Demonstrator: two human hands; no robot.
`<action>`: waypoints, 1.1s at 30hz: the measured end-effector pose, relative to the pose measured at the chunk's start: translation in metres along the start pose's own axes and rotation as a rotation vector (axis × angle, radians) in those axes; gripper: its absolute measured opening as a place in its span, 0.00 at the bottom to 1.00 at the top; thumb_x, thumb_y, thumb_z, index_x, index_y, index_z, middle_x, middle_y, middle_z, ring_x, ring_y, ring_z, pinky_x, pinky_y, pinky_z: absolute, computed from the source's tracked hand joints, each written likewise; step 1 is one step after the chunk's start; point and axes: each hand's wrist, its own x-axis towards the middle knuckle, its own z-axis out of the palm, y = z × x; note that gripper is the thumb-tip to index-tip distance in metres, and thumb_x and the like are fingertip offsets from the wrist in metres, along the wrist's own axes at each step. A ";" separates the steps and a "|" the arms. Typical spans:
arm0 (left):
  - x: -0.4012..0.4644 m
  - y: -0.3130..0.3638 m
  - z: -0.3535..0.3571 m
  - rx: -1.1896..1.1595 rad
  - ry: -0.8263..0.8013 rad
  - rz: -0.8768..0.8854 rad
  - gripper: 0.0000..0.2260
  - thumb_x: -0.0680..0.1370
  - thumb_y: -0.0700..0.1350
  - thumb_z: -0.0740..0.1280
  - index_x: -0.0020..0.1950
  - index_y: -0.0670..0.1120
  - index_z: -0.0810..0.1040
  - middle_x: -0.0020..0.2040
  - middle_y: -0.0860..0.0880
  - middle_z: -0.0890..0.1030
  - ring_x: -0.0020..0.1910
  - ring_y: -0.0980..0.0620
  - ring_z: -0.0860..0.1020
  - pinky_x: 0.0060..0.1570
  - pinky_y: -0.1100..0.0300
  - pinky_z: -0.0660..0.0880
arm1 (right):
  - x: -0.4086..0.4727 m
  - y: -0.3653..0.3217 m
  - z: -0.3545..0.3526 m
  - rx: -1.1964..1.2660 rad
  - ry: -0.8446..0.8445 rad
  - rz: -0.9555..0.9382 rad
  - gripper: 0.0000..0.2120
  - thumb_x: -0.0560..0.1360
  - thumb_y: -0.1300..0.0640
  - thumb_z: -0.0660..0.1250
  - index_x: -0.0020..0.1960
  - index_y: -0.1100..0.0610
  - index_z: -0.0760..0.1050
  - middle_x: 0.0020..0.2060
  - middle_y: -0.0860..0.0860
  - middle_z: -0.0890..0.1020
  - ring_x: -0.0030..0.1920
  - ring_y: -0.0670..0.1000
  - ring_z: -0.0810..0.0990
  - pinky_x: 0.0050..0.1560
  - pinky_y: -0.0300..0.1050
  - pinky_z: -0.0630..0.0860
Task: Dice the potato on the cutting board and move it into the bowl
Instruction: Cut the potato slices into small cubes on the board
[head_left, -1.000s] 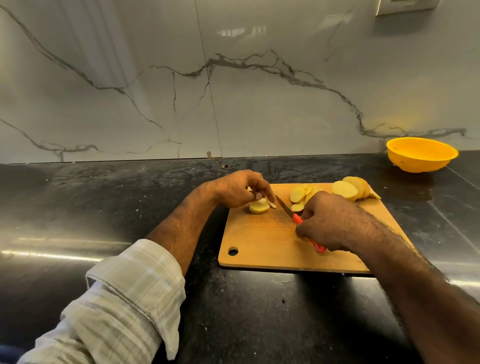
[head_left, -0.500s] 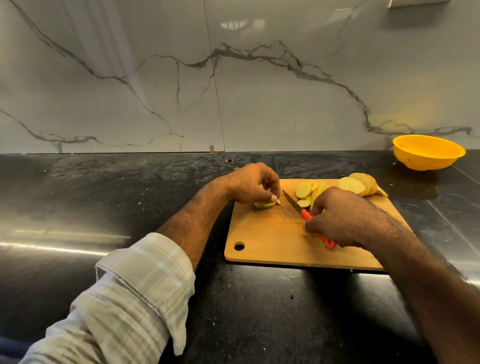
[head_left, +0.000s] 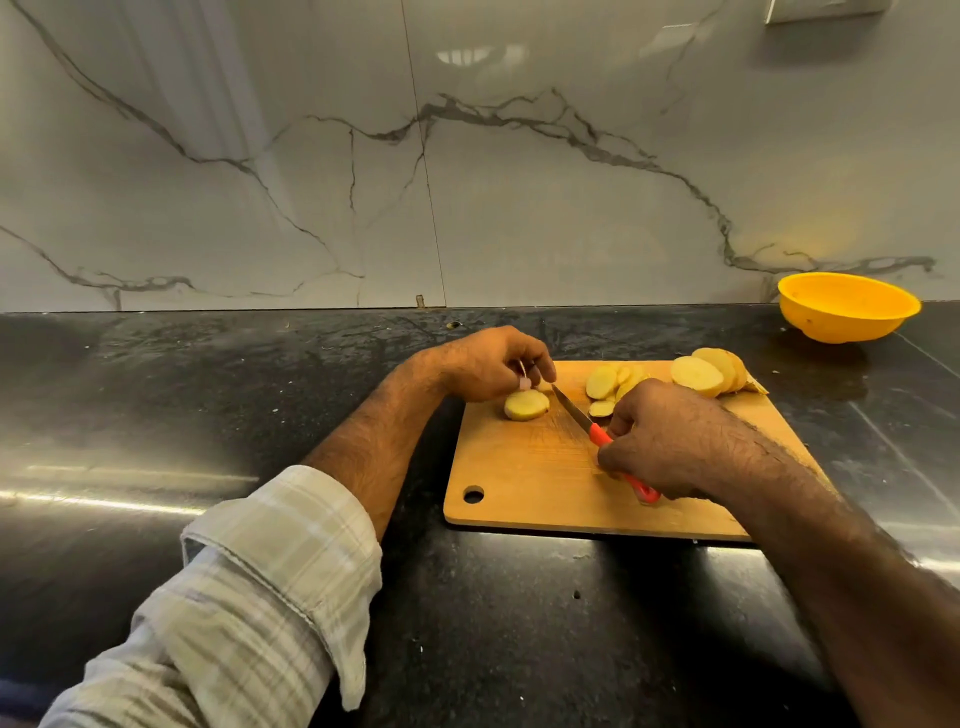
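A wooden cutting board lies on the black counter. At its far left, a small stack of round potato slices rests flat. My left hand hovers over its far edge, curled fingertips holding the stack. My right hand grips a red-handled knife; the blade lies low over the board, its tip just right of the stack. More loose slices and a fanned row of thicker potato slices sit along the board's far edge. The yellow bowl stands at the far right, with nothing visible inside.
The dark glossy counter stretches left and in front of the board. A marble-pattern wall closes the back. The bowl sits against that wall, beyond the board's far right corner.
My left hand has lifted a little, uncovering the slice stack it had covered half a second ago. The knife has stayed beside the stack, my right hand shifting only slightly.
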 end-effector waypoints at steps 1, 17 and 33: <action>-0.005 -0.004 -0.004 -0.028 -0.031 0.000 0.15 0.82 0.37 0.69 0.66 0.50 0.81 0.60 0.51 0.81 0.60 0.54 0.78 0.60 0.56 0.76 | -0.001 -0.001 0.001 -0.011 0.002 -0.010 0.12 0.78 0.47 0.74 0.58 0.50 0.80 0.45 0.49 0.82 0.41 0.48 0.84 0.36 0.42 0.82; -0.035 0.007 0.031 -0.005 0.241 -0.151 0.23 0.70 0.56 0.82 0.59 0.50 0.81 0.47 0.53 0.83 0.47 0.55 0.81 0.48 0.59 0.80 | 0.006 0.000 0.010 -0.025 0.102 -0.108 0.09 0.78 0.48 0.73 0.56 0.48 0.82 0.46 0.45 0.80 0.45 0.46 0.78 0.40 0.42 0.78; -0.041 0.001 0.035 -0.055 0.293 -0.120 0.20 0.76 0.52 0.79 0.65 0.50 0.82 0.57 0.54 0.82 0.49 0.59 0.79 0.46 0.66 0.74 | 0.007 -0.010 0.029 -0.101 0.140 -0.197 0.16 0.78 0.45 0.69 0.65 0.47 0.79 0.52 0.46 0.81 0.51 0.48 0.79 0.52 0.50 0.82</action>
